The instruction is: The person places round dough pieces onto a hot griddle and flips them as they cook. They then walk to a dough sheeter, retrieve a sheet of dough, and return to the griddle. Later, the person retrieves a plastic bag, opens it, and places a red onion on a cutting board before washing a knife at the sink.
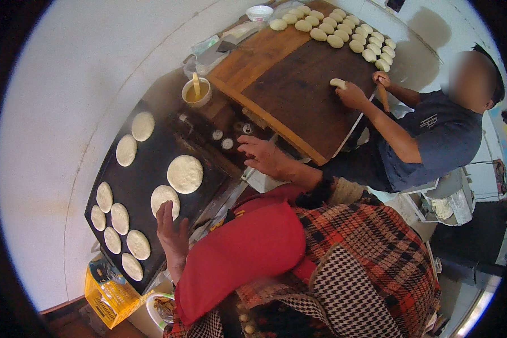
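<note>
My left hand (pixel 172 236) is over the near edge of a dark griddle (pixel 152 169), fingers apart, its fingertips overlapping a flat dough round (pixel 164 202) in the view; whether they touch, I cannot tell. Just beyond lies a larger dough round (pixel 185 174). Several other flat rounds, among them one at the far end (pixel 143 126), rest on the griddle. My right hand (pixel 264 157), empty with spread fingers, is between the griddle and the wooden work table, near two small round pale-topped items (pixel 227 143). Red cloth covers part of my arms.
A co-worker's hand (pixel 352 96) holds a dough piece (pixel 338 83) over the wooden table (pixel 295 88); the other grips a wooden rolling pin (pixel 382 97). Several dough balls (pixel 335 41) sit at the table's far end. A cup with a brush (pixel 196 94) and a yellow crate (pixel 110 295) flank the griddle.
</note>
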`<act>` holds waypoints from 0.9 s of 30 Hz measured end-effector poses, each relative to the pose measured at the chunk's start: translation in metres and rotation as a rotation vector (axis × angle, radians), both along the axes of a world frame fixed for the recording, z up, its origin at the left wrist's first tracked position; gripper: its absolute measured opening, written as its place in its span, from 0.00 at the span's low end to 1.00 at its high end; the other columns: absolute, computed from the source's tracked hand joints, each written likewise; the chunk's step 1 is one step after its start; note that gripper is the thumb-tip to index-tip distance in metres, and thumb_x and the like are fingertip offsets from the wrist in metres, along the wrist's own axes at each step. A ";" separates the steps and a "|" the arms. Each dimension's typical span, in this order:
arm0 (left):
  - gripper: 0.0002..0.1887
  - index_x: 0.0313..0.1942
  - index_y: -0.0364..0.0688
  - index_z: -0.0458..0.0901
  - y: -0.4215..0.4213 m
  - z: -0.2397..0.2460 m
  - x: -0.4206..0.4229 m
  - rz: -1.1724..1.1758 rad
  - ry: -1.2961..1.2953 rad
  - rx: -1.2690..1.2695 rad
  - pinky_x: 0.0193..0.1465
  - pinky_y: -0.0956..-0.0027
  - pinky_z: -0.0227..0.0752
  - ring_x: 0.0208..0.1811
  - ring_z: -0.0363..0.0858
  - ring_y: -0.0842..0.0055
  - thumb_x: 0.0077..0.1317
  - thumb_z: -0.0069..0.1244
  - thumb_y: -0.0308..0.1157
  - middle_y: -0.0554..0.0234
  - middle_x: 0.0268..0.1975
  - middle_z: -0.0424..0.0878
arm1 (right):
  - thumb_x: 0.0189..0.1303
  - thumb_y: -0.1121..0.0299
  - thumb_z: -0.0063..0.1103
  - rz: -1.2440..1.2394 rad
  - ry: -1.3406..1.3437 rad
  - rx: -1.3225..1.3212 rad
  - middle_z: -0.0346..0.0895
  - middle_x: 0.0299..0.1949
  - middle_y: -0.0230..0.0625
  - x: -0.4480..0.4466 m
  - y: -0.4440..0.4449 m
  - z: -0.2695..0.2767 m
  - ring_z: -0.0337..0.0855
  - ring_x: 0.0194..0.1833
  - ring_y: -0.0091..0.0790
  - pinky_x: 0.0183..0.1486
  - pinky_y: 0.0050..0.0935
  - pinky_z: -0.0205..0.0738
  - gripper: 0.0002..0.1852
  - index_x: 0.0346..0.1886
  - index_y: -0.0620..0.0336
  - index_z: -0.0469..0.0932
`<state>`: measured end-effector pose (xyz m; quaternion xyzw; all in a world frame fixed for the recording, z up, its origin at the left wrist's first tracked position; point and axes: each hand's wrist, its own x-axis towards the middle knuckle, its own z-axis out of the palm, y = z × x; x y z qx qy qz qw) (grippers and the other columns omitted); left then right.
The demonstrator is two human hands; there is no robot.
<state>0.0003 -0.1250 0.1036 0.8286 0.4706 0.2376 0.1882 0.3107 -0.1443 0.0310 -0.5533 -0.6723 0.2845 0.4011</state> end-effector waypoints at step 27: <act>0.28 0.51 0.35 0.70 -0.019 0.024 0.038 0.111 0.119 -0.047 0.53 0.62 0.66 0.54 0.69 0.54 0.46 0.54 0.18 0.45 0.52 0.70 | 0.47 0.67 0.61 -0.605 -0.423 0.119 0.73 0.45 0.46 0.198 0.139 -0.126 0.71 0.50 0.48 0.54 0.37 0.64 0.20 0.45 0.62 0.74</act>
